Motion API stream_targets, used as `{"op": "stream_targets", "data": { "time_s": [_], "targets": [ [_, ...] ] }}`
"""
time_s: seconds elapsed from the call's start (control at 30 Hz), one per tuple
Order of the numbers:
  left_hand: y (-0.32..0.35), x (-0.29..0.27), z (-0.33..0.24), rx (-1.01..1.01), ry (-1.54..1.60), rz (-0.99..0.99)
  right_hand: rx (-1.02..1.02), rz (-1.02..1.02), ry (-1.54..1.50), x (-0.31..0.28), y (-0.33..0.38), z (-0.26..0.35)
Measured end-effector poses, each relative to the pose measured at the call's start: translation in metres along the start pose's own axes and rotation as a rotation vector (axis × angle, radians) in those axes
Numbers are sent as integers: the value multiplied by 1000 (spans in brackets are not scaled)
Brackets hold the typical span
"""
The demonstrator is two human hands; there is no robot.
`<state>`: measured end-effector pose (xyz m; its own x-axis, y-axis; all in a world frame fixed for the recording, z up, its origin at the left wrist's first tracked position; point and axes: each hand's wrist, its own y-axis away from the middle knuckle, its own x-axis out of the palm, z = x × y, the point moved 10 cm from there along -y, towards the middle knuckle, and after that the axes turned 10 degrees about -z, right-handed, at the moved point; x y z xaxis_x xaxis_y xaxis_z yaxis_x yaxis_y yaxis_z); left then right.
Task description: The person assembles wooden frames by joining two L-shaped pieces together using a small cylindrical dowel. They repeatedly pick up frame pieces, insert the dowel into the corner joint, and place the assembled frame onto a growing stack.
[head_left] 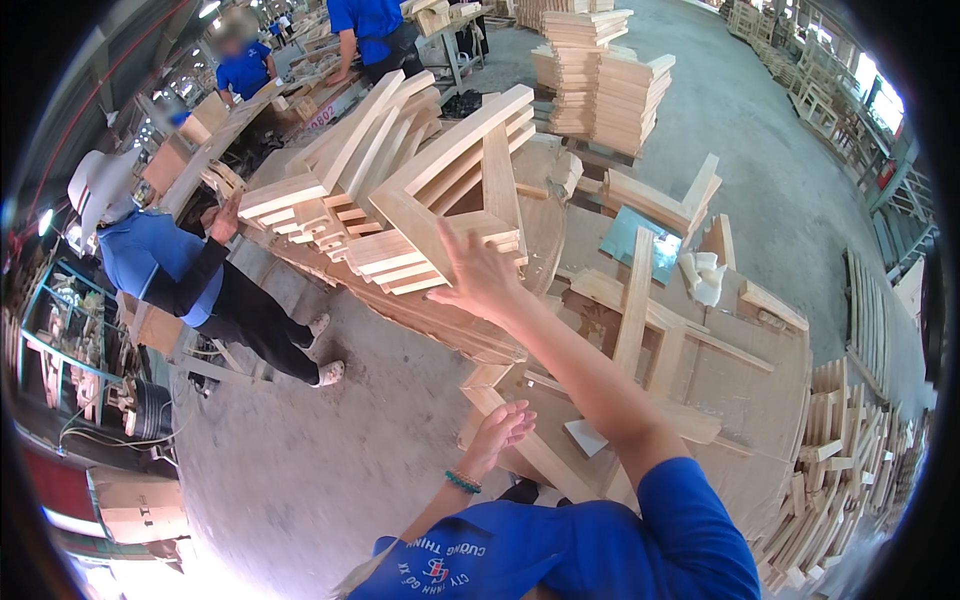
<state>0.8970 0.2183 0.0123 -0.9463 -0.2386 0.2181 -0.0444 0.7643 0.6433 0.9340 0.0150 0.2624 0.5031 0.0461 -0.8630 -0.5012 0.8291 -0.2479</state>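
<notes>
Head view: Your right hand is raised with its fingers spread wide, empty, at the near end of the slatted wooden frame. Whether the palm touches the frame cannot be told. The frame lies on the stack of frames at the far left part of the surface. Its long axis runs from near-left to far-right, with the far end pointing up and away from you toward the lumber stacks.

Your left hand hangs low at the surface edge, fingers loosely curled, holding nothing.

Hazards, as a judgement:
- The frames overhang the surface edge. A push at one end could pivot the top frame and slide it toward the floor.
- A second person leans on the same stack from the far side. Shifting it could trap that person's hand.
- Loose slats lie near your forearm and could snag your sleeve.
</notes>
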Motion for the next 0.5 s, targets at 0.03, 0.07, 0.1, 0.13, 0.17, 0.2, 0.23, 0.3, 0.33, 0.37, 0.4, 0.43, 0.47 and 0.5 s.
{"op": "stream_targets", "data": {
  "time_s": [0.03, 0.07, 0.1, 0.13, 0.17, 0.2, 0.23, 0.3, 0.33, 0.37, 0.4, 0.43, 0.47, 0.5],
  "targets": [
    [-5, 16, -7, 17, 11, 48, 64, 67, 73, 15, -14, -18],
    [-6, 10, -12, 39, 28, 48, 97, 147, 111, 26, -22, -15],
    [-6, 5, -17, 57, 38, 33, 97, 124, 89, 24, -25, -14],
    [-6, 4, -22, 75, 46, 27, 103, 98, 74, 18, -26, -20],
    [-8, 0, -23, 90, 61, 13, 103, 81, 55, 12, -25, -22],
    [-9, -11, -25, 129, 46, -37, 84, 99, 23, 5, -23, -22],
    [-11, -21, -30, 170, 31, -79, 70, 113, -3, -7, -20, -27],
    [-15, -55, -62, 374, -34, -213, 14, 50, -148, -49, -10, -21],
    [-10, -91, -88, 534, -93, -329, 37, 121, -352, -73, -3, -4],
    [0, -108, -110, 685, -144, -411, 80, 194, -528, -105, 13, 6],
    [0, -86, -130, 730, -166, -418, 91, 142, -635, -138, 32, -16],
    [4, -52, -164, 771, -188, -408, 112, 75, -732, -172, 57, -42],
    [9, -52, -198, 825, 189, -151, 50, -57, -831, -215, 77, -41],
    [16, -35, -233, 820, 574, 152, 10, -197, -898, -257, 101, -52]
  ]
}}
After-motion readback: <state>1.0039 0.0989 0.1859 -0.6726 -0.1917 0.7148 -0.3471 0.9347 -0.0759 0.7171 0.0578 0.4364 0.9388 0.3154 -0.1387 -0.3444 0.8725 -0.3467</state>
